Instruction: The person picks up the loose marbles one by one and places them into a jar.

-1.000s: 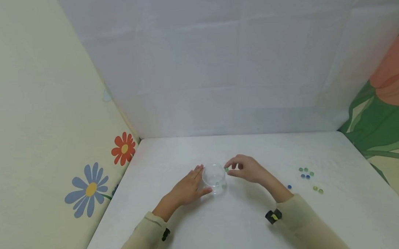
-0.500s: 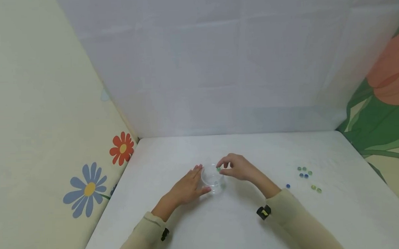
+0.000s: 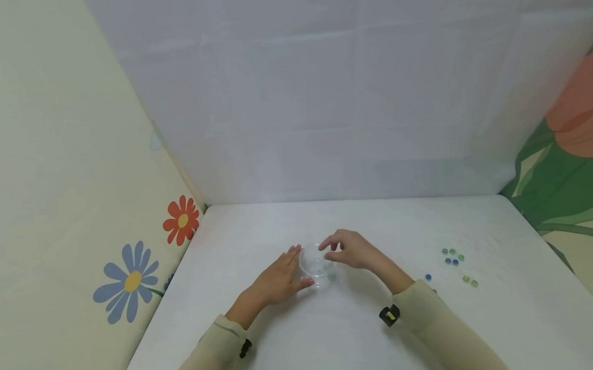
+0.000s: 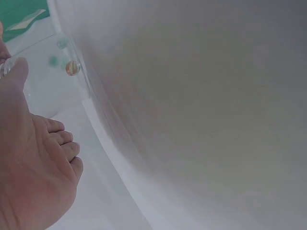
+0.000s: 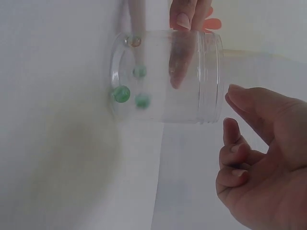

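Observation:
A clear plastic jar [image 3: 316, 260] stands upright on the white table. My left hand [image 3: 276, 278] rests against its left side, fingers straight and thumb spread along the near side. Just over the jar's rim, my right hand [image 3: 349, 249] hovers with thumb and index finger apart and nothing between them. In the right wrist view, green marbles [image 5: 121, 94] and an orange-tinted marble [image 5: 133, 40] show near the jar's base; a blurred green marble [image 5: 142, 100] is among them. The left wrist view also shows the orange-tinted marble [image 4: 73, 68] through the wall.
To the right lie several loose marbles: green marbles [image 3: 452, 251], blue marbles [image 3: 455, 262] and yellow-green marbles [image 3: 466, 278]. A lone blue marble [image 3: 428, 277] sits nearer my right forearm. A white sheet [image 3: 352, 96] hangs behind the table [image 3: 370, 335], with flower-printed cloth at both sides.
My right hand moved left with a pinched green marble, from beside the jar to over its mouth, and its fingers let the marble go. My left hand stayed against the jar.

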Available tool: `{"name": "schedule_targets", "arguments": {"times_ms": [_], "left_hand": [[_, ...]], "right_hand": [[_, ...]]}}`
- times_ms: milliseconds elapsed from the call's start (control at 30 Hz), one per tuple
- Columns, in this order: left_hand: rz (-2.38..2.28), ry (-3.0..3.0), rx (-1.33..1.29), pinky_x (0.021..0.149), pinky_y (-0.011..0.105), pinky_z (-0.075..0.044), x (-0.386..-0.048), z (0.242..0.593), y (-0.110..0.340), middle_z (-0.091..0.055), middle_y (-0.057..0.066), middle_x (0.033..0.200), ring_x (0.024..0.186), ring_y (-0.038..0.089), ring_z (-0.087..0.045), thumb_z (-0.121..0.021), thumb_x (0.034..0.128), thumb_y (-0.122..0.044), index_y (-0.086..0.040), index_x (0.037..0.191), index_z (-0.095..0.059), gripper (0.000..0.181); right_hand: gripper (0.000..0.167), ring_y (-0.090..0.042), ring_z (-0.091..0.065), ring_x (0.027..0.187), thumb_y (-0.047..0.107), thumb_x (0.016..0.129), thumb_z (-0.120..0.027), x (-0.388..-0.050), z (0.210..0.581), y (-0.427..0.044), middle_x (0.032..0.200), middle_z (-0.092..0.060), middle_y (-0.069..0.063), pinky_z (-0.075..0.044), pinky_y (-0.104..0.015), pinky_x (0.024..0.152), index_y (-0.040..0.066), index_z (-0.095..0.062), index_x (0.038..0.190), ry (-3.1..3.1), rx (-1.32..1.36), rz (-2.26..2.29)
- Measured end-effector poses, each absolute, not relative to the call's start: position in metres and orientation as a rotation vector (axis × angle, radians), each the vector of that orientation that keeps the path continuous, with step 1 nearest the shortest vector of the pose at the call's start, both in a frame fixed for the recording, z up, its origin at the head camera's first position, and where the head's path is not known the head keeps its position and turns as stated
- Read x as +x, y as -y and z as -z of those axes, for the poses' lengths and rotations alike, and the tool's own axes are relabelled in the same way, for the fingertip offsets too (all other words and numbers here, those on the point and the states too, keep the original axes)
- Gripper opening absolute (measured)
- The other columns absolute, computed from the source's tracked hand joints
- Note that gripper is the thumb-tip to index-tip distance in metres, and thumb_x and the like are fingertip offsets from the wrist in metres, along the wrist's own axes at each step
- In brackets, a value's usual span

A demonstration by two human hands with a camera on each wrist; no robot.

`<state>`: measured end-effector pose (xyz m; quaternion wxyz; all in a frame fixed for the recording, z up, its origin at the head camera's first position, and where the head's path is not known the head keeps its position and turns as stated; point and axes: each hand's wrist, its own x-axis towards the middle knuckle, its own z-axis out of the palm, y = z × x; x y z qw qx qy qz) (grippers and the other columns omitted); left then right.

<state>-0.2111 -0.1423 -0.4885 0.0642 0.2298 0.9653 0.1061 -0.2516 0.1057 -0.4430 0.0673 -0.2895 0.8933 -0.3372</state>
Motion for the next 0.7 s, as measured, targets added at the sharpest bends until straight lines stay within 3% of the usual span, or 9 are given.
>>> {"name": "schedule_targets", "arguments": {"times_ms": [700], "left_hand": [[-0.319, -2.917, 0.693, 0.127, 0.042, -0.018, -0.213, 0.492, 0.142, -0.017, 0.012, 0.169, 0.156, 0.026, -0.015, -0.044, 0.0988, -0.068, -0.001, 0.161, -0.019, 0.095]], "right_hand": [[0.028, -0.013, -0.053, 0.082, 0.021, 0.095, -0.073, -0.248, 0.434, -0.117, 0.095, -0.062, 0.001, -0.048, -0.027, 0.067, 0.018, -0.073, 0.123, -2.696, -0.846, 1.043]]}}
